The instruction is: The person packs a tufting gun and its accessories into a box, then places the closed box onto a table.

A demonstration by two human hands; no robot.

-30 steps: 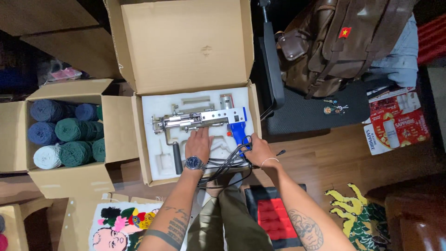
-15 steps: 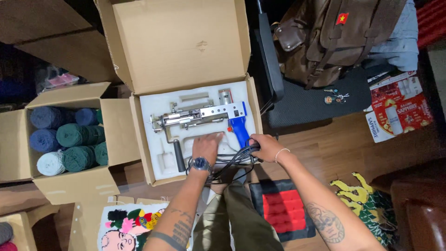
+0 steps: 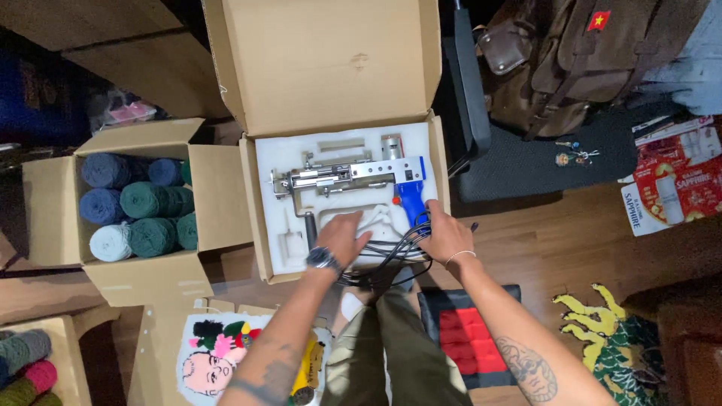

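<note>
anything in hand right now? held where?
Right hand grips the black cable bundle by the tool's blue handle. Left hand rests flat on the foam insert, holding nothing.

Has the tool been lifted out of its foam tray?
No, the tool lies in the foam tray, both hands at its lower edge.

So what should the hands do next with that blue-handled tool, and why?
Probably lift the black cord clear first. The right hand sits by the blue handle, the left hand lies flat on the white foam, and the tool rests in its slot.
</note>
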